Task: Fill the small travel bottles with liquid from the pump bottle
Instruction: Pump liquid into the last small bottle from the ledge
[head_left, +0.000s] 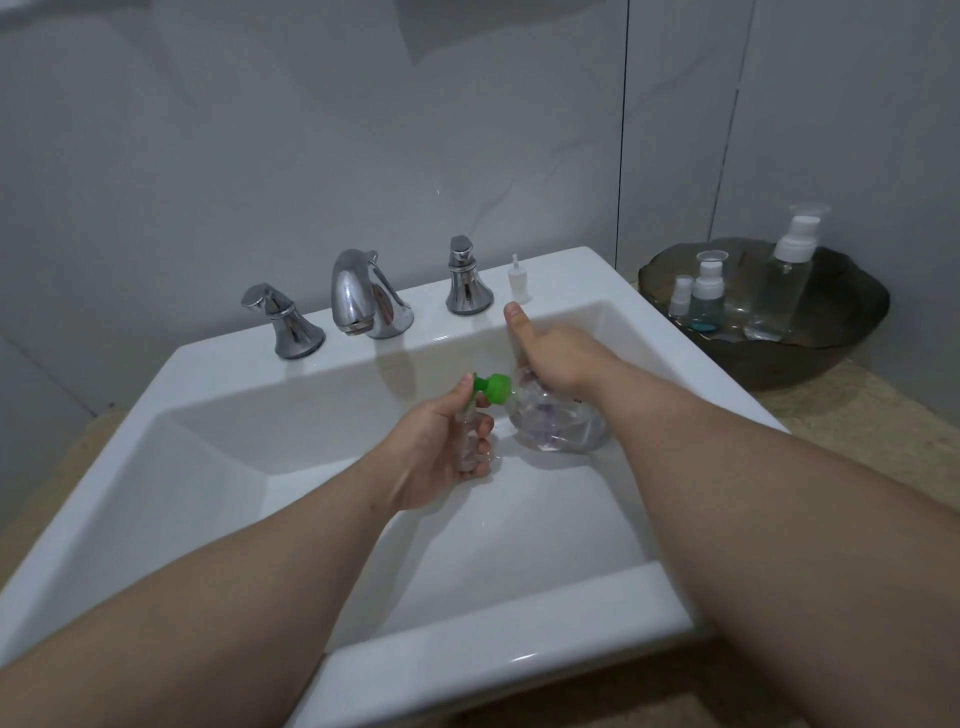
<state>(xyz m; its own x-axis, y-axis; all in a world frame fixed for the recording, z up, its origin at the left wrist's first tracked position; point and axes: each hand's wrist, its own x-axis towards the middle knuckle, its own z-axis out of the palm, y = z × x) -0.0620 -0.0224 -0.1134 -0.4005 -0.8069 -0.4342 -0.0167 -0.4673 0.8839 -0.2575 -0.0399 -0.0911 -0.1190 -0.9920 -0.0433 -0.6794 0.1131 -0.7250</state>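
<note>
Here left hand (431, 457) grips a clear travel bottle (469, 442), right hand (551, 354) the tilted green-topped pump bottle (558, 425)

A bathroom: a white rectangular sink (218, 364) is set into a beige stone surface (857, 415), with a chrome faucet (358, 296) and two chrome handles (283, 322) on its far rim. Large grey wall tiles (311, 130) rise behind. At the far right, a dark bowl (862, 301) holds clear toiletry bottles (784, 280).

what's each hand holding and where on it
Left hand grips the small travel bottle round its body; right hand grips the pump bottle round its upper part, behind the green pump head.
</note>
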